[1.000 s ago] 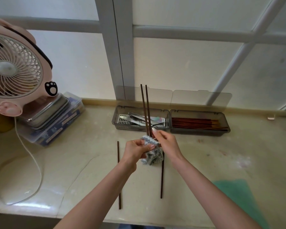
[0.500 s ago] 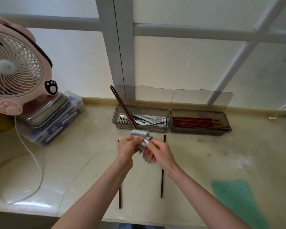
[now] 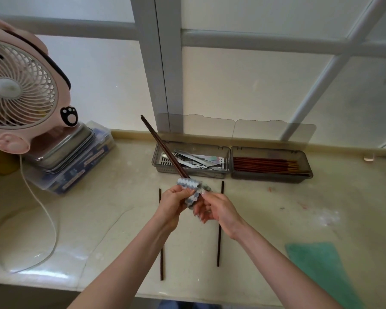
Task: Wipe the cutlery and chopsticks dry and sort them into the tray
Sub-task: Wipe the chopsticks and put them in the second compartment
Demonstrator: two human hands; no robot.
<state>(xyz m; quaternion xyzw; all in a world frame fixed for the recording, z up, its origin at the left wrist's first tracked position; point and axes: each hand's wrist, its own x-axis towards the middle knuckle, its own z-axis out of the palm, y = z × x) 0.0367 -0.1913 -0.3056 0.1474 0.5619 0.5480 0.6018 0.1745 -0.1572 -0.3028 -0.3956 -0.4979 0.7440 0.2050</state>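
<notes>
My left hand [image 3: 173, 202] grips a grey-and-white striped cloth [image 3: 190, 186] wrapped round a pair of dark chopsticks [image 3: 163, 146], which slant up to the left out of the cloth. My right hand [image 3: 216, 209] pinches the cloth's lower end and the chopsticks' hidden lower ends. Two single chopsticks lie on the counter, a left one [image 3: 161, 253] and a right one [image 3: 219, 244]. Behind them stands a grey two-part tray [image 3: 230, 162]: metal cutlery [image 3: 194, 158] fills its left compartment, brown chopsticks [image 3: 265, 165] the right.
A pink fan [image 3: 20, 90] stands at the left with its white cord [image 3: 50, 221] looping over the counter. Beside it a metal tin sits on a plastic box [image 3: 76, 168]. A green cloth [image 3: 321, 268] lies at the front right. The tray's clear lids [image 3: 232, 129] lean against the window.
The held chopsticks tilted from upright to slanting up-left. Both hands moved together, the right hand now lower on the cloth.
</notes>
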